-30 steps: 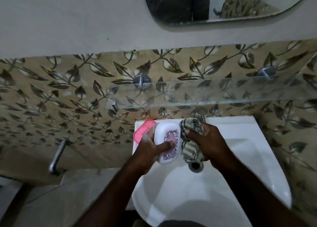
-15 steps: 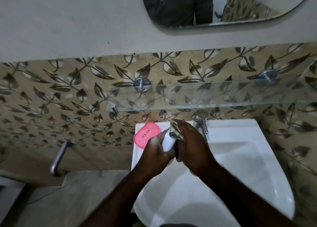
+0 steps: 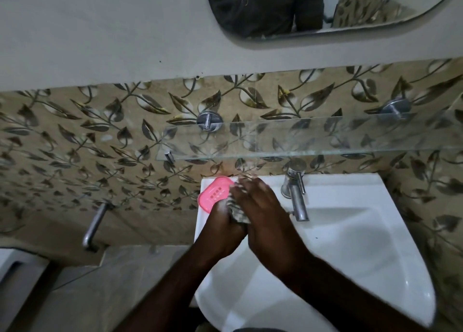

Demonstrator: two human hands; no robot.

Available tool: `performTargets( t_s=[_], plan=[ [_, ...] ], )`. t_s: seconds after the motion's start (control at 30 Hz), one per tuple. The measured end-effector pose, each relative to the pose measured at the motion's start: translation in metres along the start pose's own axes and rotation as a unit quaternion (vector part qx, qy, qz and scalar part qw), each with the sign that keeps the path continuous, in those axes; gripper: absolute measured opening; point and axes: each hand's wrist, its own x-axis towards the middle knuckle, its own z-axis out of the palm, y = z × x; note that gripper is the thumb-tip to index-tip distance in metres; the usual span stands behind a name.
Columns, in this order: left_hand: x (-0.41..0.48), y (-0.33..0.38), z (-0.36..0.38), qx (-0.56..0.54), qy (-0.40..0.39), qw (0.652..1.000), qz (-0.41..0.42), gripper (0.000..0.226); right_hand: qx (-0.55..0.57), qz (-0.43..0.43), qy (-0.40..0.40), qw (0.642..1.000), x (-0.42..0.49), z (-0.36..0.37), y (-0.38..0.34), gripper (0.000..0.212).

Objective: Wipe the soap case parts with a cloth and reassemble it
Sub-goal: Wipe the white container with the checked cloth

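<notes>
Case parts were split at the middle of the frame. The white case part [image 3: 224, 204] showed only as a pale sliver pinched between both hands, above the sink's back left corner. I read the left hand [image 3: 225, 229] as curled round it from below, though most of those fingers were hidden. The right hand [image 3: 260, 206] lay over the striped cloth [image 3: 240, 216], fingers bent down onto it and pressing it against the part; its thumb I could not see. The pink tray [image 3: 214, 194] rested flat on the sink [image 3: 350, 189] ledge, touching the left hand's upper side and apart from its mate, so I judged wiping underway and reassembly not yet begun.

Right of the hands stood the faucet [image 3: 295, 196], with the glass shelf [image 3: 300, 141] above it and the mirror [image 3: 350, 11] at the top. A metal bar [image 3: 95, 221] hung at lower left.

Risks as I saw them: the tray sat close to the ledge's left edge, and a nudge from the left knuckles could tip it off. A wet, smooth part could also slip from so covered a grip into the basin, and dim light and blur could hide an unwiped patch.
</notes>
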Motion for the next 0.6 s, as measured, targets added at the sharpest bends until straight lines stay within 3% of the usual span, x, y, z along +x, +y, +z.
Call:
performTargets(
  t_s=[0.1, 0.17, 0.23, 0.3, 0.37, 0.43, 0.5, 0.6],
  plan=[
    [-0.002, 0.003, -0.003, -0.025, 0.001, 1.000, -0.018, 0.040, 0.019, -0.055, -0.042, 0.997, 0.000, -0.003, 0.005, 0.063],
    [-0.003, 0.004, 0.001, -0.043, -0.010, 0.999, -0.032, 0.044, 0.136, 0.030, -0.061, 0.988, 0.003, -0.005, 0.023, 0.060],
    [-0.002, 0.003, 0.003, -0.034, 0.003, 0.999, -0.041, 0.059, 0.300, 0.144, -0.094, 0.939, 0.007, -0.015, 0.035, 0.054],
    [-0.002, 0.000, 0.002, -0.039, 0.034, 0.997, -0.057, 0.070, 0.457, 0.218, -0.138, 0.851, 0.008, -0.023, 0.043, 0.047],
    [0.000, 0.001, 0.000, -0.077, 0.050, 0.993, -0.074, 0.074, 0.535, 0.253, -0.145, 0.793, 0.007, -0.029, 0.048, 0.038],
    [0.003, 0.001, 0.002, -0.088, 0.054, 0.991, -0.080, 0.080, 0.562, 0.269, -0.147, 0.769, 0.005, -0.033, 0.051, 0.036],
    [0.005, 0.006, 0.005, -0.103, 0.049, 0.989, -0.098, 0.077, 0.555, 0.259, -0.155, 0.775, 0.005, -0.036, 0.054, 0.035],
    [0.009, 0.013, 0.000, -0.134, 0.008, 0.981, -0.137, 0.064, 0.447, 0.203, -0.199, 0.848, 0.012, -0.052, 0.061, 0.036]
  ],
)
